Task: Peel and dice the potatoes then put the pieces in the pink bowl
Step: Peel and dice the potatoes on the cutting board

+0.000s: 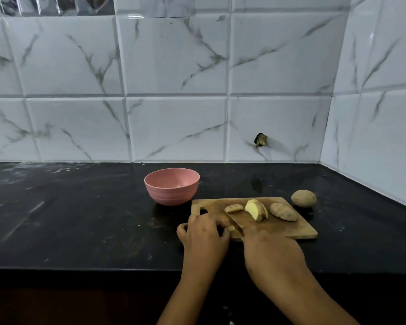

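Note:
A wooden cutting board (291, 228) lies on the black counter. My left hand (203, 233) presses a small potato piece (231, 228) onto the board's near left corner. My right hand (270, 252) grips a knife (232, 219) whose blade rests against that piece. Farther back on the board lie a thin slice (234, 208), a stack of cut slices (256, 209) with skin still on, and an unpeeled potato half (283, 212). A whole potato (304, 198) sits on the counter just off the board's far right corner. The pink bowl (171, 186) stands left of the board and looks empty.
The black counter (80, 219) stretches wide to the left, with its front edge just below my wrists. White marble-pattern tiles (174, 90) close off the back and the right side, forming a corner. A small dark hole (260, 140) marks one back tile.

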